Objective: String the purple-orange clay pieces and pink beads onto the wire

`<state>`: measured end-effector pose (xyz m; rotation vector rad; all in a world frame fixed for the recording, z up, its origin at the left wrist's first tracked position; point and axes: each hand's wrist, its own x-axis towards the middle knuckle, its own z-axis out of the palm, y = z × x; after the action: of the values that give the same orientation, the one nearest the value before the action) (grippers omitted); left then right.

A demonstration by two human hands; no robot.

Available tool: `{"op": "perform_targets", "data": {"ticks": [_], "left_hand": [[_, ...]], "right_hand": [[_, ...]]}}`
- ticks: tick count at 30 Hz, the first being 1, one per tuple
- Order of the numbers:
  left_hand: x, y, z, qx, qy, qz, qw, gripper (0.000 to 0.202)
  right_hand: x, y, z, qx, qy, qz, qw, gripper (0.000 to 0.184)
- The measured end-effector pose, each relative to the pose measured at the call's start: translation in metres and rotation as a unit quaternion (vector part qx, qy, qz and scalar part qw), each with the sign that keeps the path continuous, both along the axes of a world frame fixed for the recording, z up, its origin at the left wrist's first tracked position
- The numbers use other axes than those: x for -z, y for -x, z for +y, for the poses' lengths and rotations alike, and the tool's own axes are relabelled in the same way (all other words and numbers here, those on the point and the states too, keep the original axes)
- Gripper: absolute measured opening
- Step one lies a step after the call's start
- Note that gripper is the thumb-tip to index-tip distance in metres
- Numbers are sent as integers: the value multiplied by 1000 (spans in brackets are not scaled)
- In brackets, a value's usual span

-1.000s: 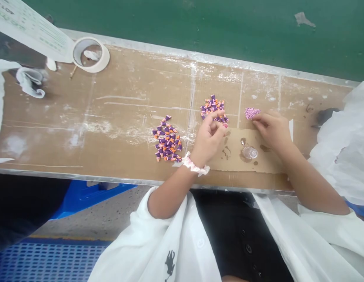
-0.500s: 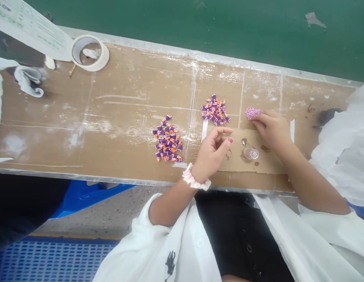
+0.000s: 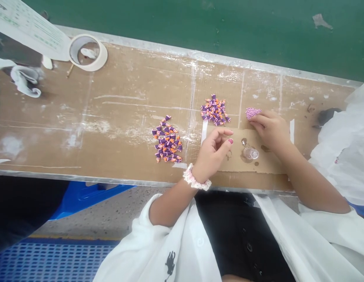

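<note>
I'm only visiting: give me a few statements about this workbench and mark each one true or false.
1. The purple-and-orange pieces lie in two separate heaps, a left pile and a right pile. True.
2. The right hand has its fingertips at the pink bead pile. True.
3. The tape roll lies beside the right hand. False: the tape roll sits at the far left end of the workbench.
4. The left hand rests on the left pile. False: it is over the cardboard sheet, apart from both heaps.
5. The left wrist wears a white scrunchie. True.
</note>
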<state>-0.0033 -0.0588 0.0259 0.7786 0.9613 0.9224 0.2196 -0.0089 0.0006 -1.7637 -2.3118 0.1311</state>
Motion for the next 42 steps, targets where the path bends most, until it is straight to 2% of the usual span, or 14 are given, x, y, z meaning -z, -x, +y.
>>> {"op": "perform_targets", "data": {"ticks": [8, 10, 12, 15, 17, 19, 20, 22, 24, 27, 30, 32, 36, 42], "left_hand": [[4, -2, -1, 13, -9, 15, 1000, 20], [4, -4, -3, 15, -3, 19, 1000, 20], [3, -6, -4, 22, 6, 10, 1000, 20], [1, -10, -5, 40, 27, -38, 998, 24], [-2, -15, -5, 53, 45, -74, 995, 28], [-4, -19, -7, 69, 67, -111, 989, 30], [-6, -21, -8, 77, 80, -131, 985, 30], [-8, -25, -11, 89, 104, -163, 977, 30], [-11, -26, -14, 86, 114, -177, 974, 30], [-15, -26, -16, 75, 103, -168, 977, 32], [-20, -23, -16, 76, 91, -151, 981, 32], [-22, -22, -16, 76, 77, -146, 983, 31], [-25, -22, -17, 62, 38, -139, 988, 27], [-26, -20, -21, 41, -82, -57, 994, 14]], "right_hand": [[-3, 3, 14, -60, 65, -75, 993, 18], [-7, 1, 15, -61, 87, 0, 994, 13], [-16, 1, 10, -42, 110, 134, 984, 9], [-34, 6, -8, -26, 153, 314, 937, 8], [-45, 13, -25, -27, 213, 463, 860, 10], [-54, 21, -41, -21, 257, 551, 793, 9], [-57, 24, -47, -18, 268, 574, 774, 7], [-60, 29, -57, -16, 269, 589, 762, 5], [-62, 31, -62, -25, 251, 582, 773, 3], [-64, 31, -67, -50, 195, 541, 817, 6], [-66, 33, -72, -74, 99, 476, 870, 15], [-67, 36, -75, -88, 38, 440, 893, 22], [-69, 41, -80, -97, -16, 426, 899, 33], [-71, 40, -82, -96, -7, 423, 901, 35]]}}
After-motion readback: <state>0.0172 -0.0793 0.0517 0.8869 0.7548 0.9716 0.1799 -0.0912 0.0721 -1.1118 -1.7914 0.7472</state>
